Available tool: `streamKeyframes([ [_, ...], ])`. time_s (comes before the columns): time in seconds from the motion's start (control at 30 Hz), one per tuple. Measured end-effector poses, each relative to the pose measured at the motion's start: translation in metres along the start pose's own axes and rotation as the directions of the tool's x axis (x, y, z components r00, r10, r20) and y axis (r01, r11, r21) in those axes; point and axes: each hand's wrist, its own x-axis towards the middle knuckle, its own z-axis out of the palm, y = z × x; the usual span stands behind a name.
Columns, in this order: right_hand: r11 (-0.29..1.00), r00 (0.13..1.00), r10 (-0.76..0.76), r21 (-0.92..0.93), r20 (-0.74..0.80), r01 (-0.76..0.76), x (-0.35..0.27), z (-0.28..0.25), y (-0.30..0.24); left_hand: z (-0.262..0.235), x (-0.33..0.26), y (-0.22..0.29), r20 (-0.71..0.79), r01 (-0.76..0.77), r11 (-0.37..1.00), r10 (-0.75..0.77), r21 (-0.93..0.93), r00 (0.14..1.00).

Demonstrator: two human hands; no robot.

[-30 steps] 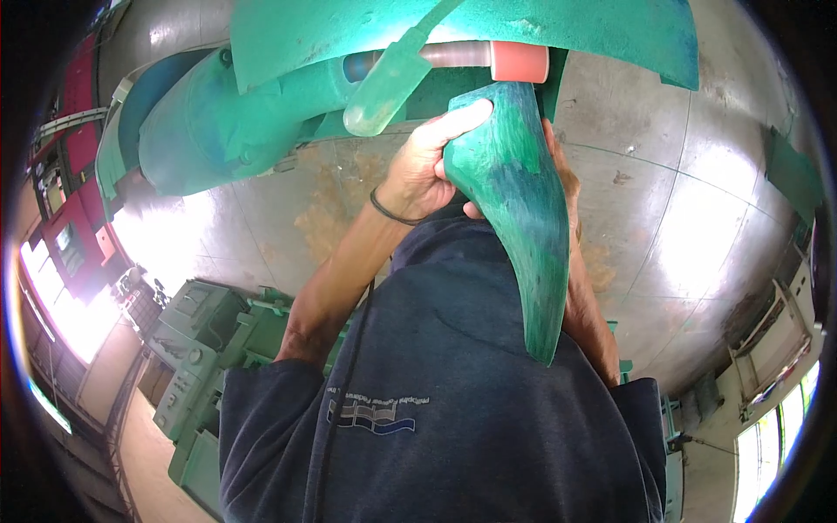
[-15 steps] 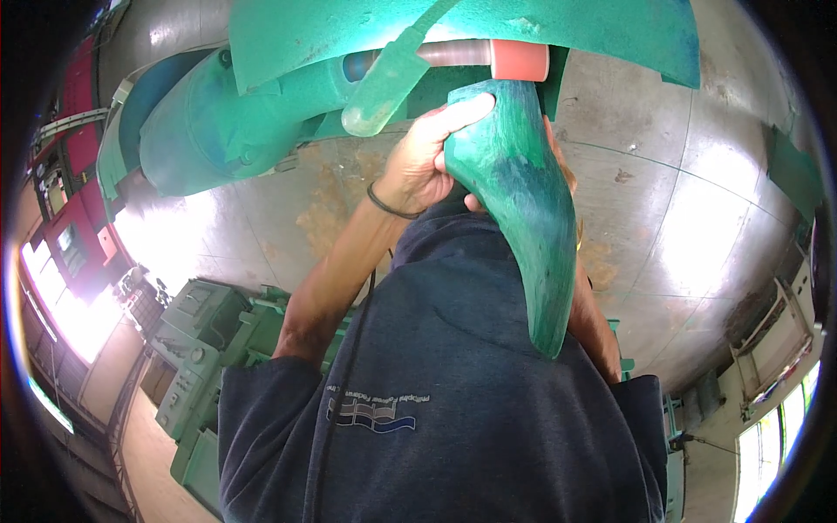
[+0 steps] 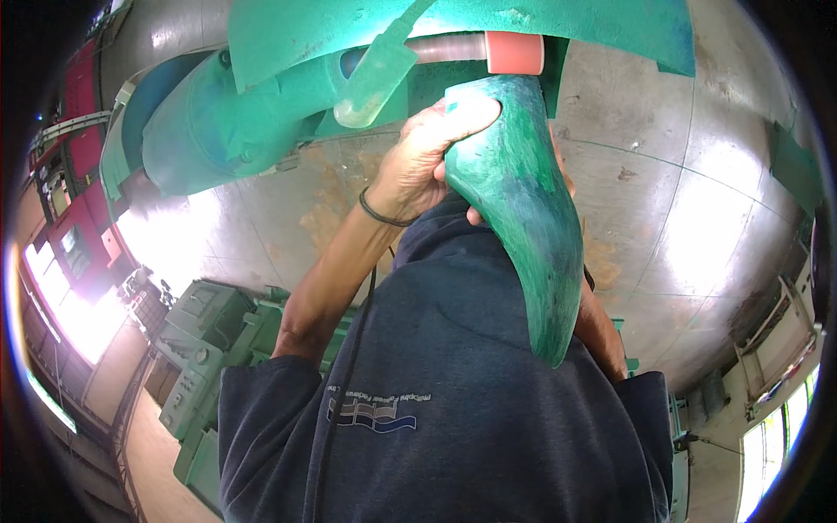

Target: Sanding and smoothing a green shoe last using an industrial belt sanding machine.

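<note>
A green shoe last [image 3: 523, 200] with darker scuffed patches is held up in front of my chest, its narrow toe pointing down toward me. Its wide heel end is right at a red sanding roller [image 3: 514, 54] on a machine shaft; I cannot tell whether they touch. My left hand [image 3: 427, 148] grips the last's left side, the thumb laid over its upper face and the fingers curled beneath. Behind the last's right edge, only a strip of my right hand [image 3: 563, 161] shows; its fingers are hidden.
Above the roller hangs a green machine hood [image 3: 558, 22]. A translucent green lamp [image 3: 375, 83] hangs just left of the roller, before a green motor housing [image 3: 200, 122]. Another green machine [image 3: 205, 349] stands at lower left. Concrete floor [image 3: 649, 148] spreads on the right.
The last has turned slightly, its toe shifting down and to the right. My left thumb lies a little farther across it. The roller and lamp appear slightly higher in the picture.
</note>
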Motion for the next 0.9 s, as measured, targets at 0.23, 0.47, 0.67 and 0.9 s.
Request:
streamKeyframes([
  [0.23, 0.868, 0.983, -0.122, -0.496, -0.137, 0.039, 0.015, -0.072, -0.001, -0.003, 0.018, 0.006, -0.101, -0.019, 0.990, 0.033, 0.137, 0.994],
  [0.47, 0.781, 0.977, -0.214, -0.600, 0.006, 0.174, 0.021, -0.078, 0.007, 0.001, 0.008, 0.009, -0.033, 0.002, 0.989, 0.003, 0.146, 0.999],
  [0.67, 0.996, 0.999, -0.042, -0.076, -0.005, 0.042, 0.003, -0.025, 0.001, 0.005, -0.003, 0.005, 0.038, -0.045, 0.992, 0.041, 0.119, 0.998],
  [0.9, 0.816, 0.993, -0.082, -0.578, -0.090, 0.015, -0.006, -0.036, -0.018, -0.007, 0.000, -0.029, 0.054, -0.140, 0.977, 0.133, 0.162, 0.990],
])
